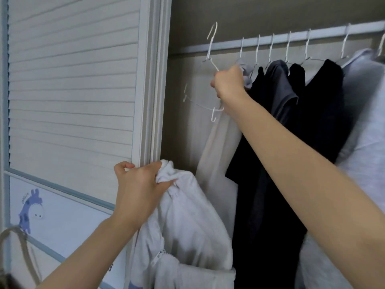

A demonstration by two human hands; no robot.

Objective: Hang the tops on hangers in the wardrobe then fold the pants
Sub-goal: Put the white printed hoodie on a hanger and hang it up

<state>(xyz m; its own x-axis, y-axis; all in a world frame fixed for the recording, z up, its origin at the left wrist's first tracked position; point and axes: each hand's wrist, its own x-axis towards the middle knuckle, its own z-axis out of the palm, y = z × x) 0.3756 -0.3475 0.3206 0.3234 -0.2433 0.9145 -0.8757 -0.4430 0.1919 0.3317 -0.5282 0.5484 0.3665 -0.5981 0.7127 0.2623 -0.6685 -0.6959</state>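
Observation:
My left hand (138,185) grips a bunched fold near the top of a white zip-up top (183,222), which hangs down from it in front of the wardrobe opening. My right hand (229,82) is raised and grips a bare white wire hanger (211,49) by its right shoulder. The hanger is tilted, and its hook rises in front of the wardrobe rail (312,35) without resting on it. The hanger's lower bar shows faintly to the left of my right wrist.
Several white hangers hang on the rail with dark tops (302,122) and a light grey garment (366,122) on the right. A cream garment (218,153) hangs behind my right forearm. The louvred sliding door (73,84) stands at the left.

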